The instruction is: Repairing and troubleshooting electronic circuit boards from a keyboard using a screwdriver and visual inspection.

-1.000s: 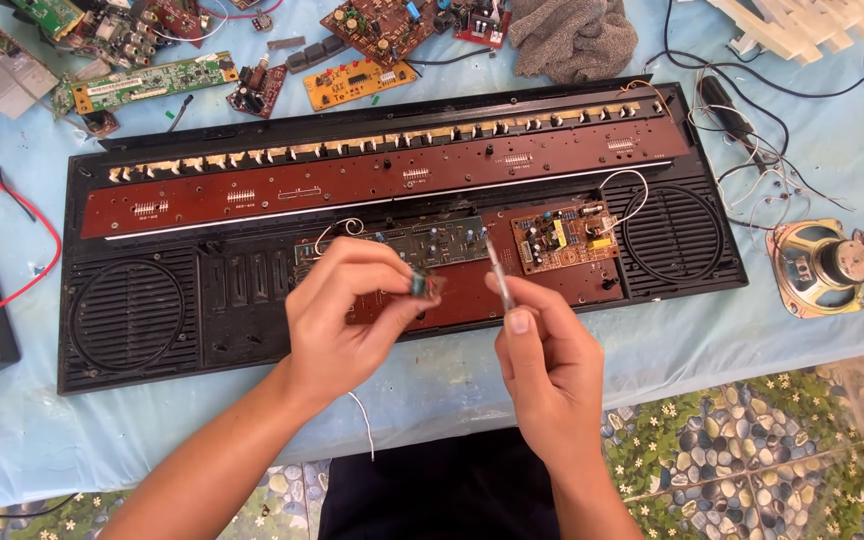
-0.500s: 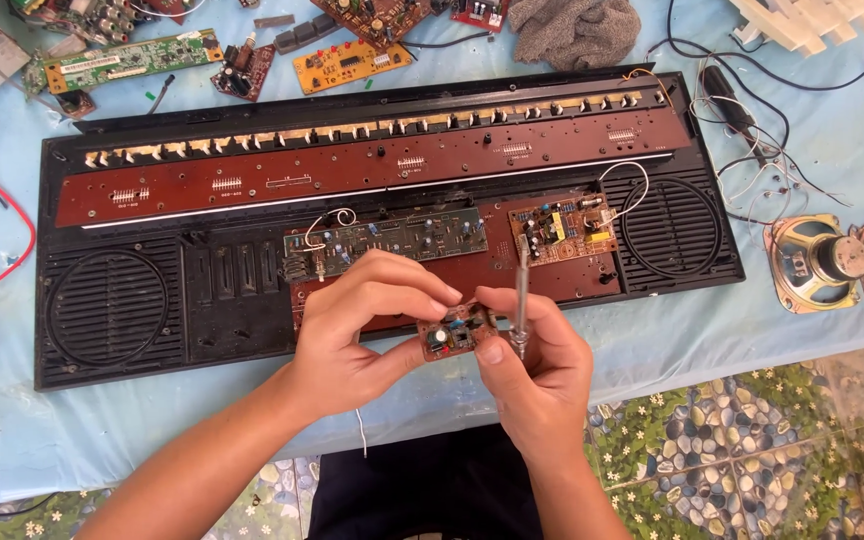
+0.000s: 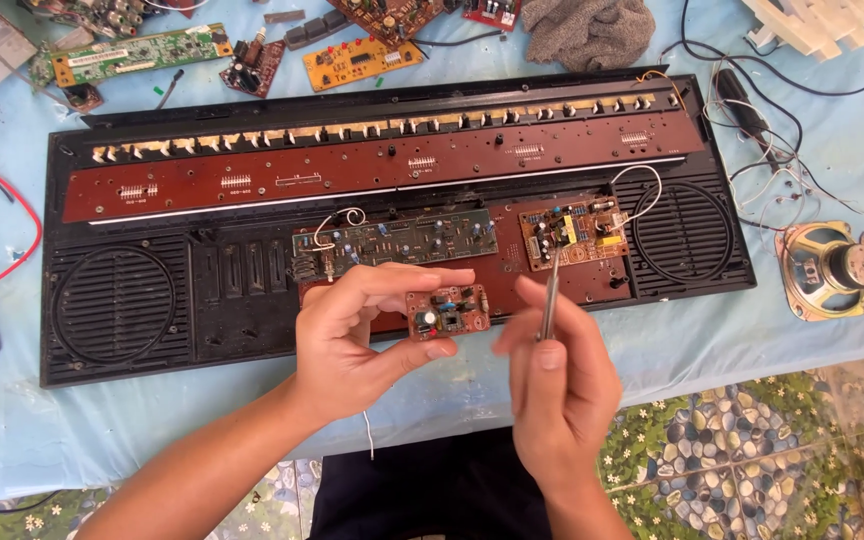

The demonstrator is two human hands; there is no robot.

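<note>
Small board pinched in the left hand, slim tool upright in the right, both above the near edge of the opened keyboard.

Left hand [image 3: 357, 335] pinches a small red circuit board [image 3: 448, 312] between thumb and fingertips, long axis level. Just right of it, not touching, the right hand [image 3: 557, 375] grips a thin metal tool [image 3: 549, 300], shaft pointing away. Beyond lies the black keyboard chassis [image 3: 122, 310] on the blue tabletop [image 3: 832, 150], loose speakers [image 3: 827, 270] far right.
</note>
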